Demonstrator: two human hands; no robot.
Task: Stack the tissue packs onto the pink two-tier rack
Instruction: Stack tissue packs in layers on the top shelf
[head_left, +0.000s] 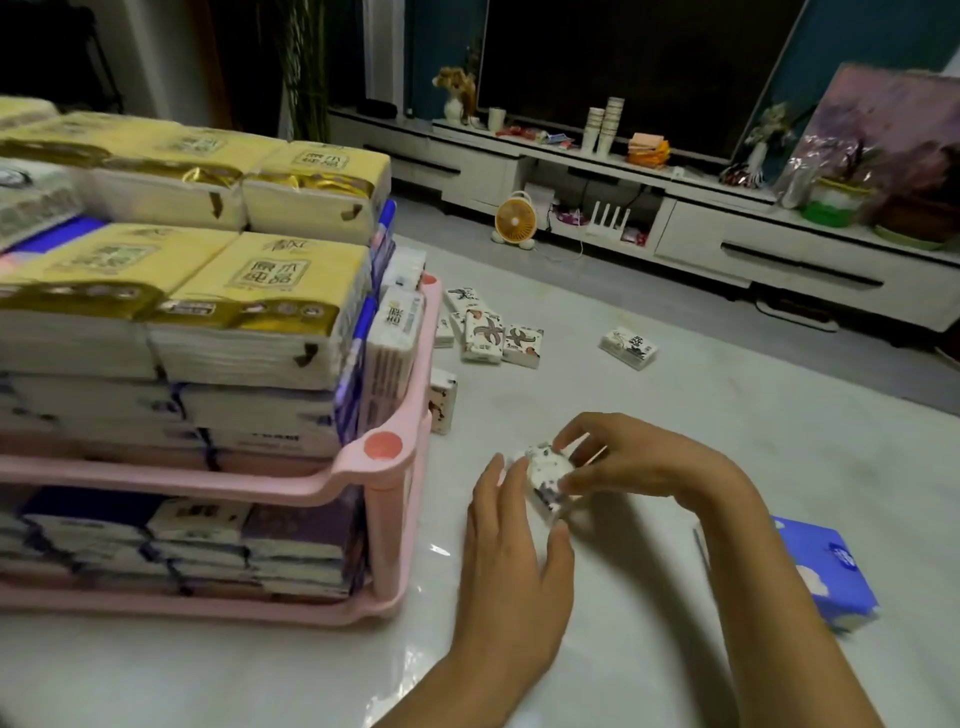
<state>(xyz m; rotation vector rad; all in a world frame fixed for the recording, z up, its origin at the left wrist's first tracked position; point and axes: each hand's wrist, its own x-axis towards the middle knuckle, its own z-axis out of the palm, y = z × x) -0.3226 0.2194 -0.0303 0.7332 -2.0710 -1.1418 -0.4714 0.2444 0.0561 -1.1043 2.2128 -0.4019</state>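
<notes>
A: Rack (332, 478) colour?
B: Pink, with darker pink caps. Top packs (270, 280), left of frame: yellow, gold band, white sides.
A: Small pack (548, 478), lower centre?
B: White, dark purple print. Loose packs (485, 332), mid-frame: white, black brush strokes, red-brown accents.
A: Lower right?
B: Big pack (826, 571): blue, white cloud shapes. Fan (514, 221), upper centre: orange face, white body. Floor (675, 415): pale, glossy.

Pink two-tier rack (291, 484) at left, both tiers full. Yellow tissue packs (270, 291) piled above top rim. Small white patterned pack (545, 475) held between left hand (511, 545) and right hand (639, 462). Loose small packs (493, 335) on floor beyond. Blue pack (826, 577) at right.
</notes>
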